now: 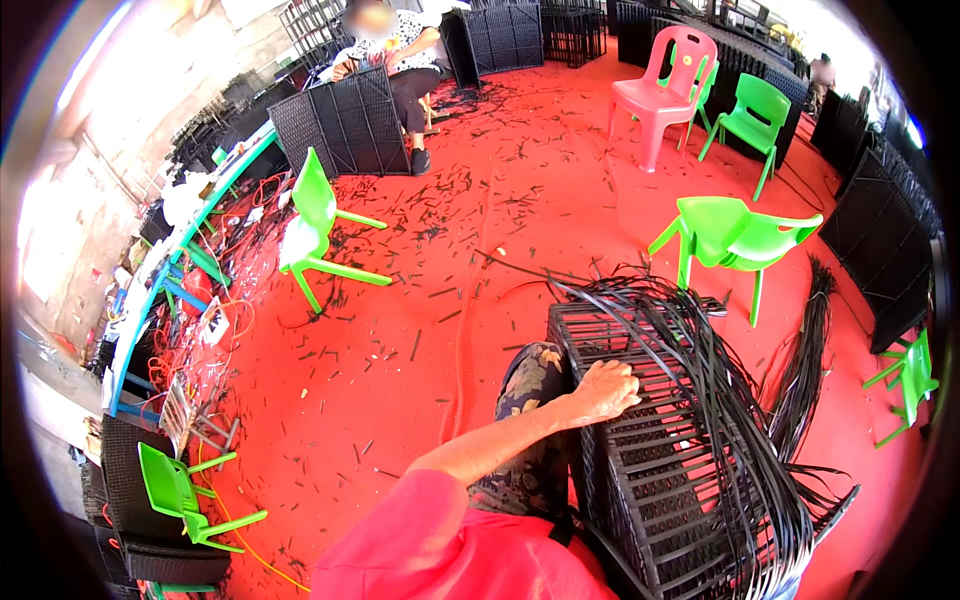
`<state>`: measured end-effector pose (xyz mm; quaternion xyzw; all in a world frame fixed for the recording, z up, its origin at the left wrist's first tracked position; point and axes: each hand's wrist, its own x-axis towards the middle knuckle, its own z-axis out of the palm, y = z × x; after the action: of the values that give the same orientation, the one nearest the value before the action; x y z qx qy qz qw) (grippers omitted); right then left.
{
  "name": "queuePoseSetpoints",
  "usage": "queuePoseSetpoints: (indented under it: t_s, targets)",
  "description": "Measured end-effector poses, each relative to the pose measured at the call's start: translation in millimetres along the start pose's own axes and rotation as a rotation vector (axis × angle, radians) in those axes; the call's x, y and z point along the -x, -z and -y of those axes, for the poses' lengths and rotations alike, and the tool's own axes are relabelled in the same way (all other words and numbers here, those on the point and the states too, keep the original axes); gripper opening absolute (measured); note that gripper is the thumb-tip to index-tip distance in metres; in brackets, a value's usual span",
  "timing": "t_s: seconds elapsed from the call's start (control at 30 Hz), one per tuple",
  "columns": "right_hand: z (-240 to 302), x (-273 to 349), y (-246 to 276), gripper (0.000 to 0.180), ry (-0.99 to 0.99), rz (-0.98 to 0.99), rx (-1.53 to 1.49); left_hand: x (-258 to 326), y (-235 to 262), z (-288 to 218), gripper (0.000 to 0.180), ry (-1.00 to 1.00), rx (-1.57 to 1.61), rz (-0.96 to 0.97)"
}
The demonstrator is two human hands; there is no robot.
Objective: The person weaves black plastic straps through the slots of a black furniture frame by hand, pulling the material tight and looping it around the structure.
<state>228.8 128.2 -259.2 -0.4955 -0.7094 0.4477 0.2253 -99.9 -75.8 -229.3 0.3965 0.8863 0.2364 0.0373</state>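
Across my lap lies a black slatted frame with woven sides, like a part of wicker furniture. My left hand rests on its slats near the far left corner, fingers curled down. Whatever those fingers hold, if anything, is hidden beneath them. A thick bunch of long black flat strips drapes over the frame's right side and trails past its near end. My right hand does not show.
Another bundle of black strips lies on the red floor to the right. Green chairs stand around, one just beyond the frame, near a pink chair. Short black offcuts litter the floor. A seated person handles a black woven panel.
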Motion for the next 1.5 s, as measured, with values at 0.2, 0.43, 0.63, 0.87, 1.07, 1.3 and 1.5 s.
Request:
queuePoseSetpoints:
  t_s: [0.2,0.43,0.63,0.87,1.07,1.3,1.5]
  targets:
    - [-1,-7,0,0.052,0.03,-0.018,0.016,-2,-15,20,0.025,0.07,0.392,-0.045]
    - [-7,-2,14,0.053,0.062,-0.055,0.024,-6,-15,18,0.048,0.142,0.396,0.105]
    - [-16,5,32,0.054,0.104,-0.089,0.039,-23,-15,23,0.06,0.197,0.245,0.311]
    - [-29,23,70,0.055,0.193,-0.196,0.078,-4,-43,26,0.058,0.148,0.325,0.258]
    - [-50,32,120,0.056,0.317,-0.306,0.066,33,-24,5,0.049,0.357,0.328,0.187]
    - [-56,-8,137,0.076,-0.356,-0.095,-0.749,53,-3,-6,0.037,0.342,0.377,0.09]
    - [24,-21,120,0.069,-0.445,0.139,-1.097,50,-9,15,0.033,0.407,0.422,-0.003]
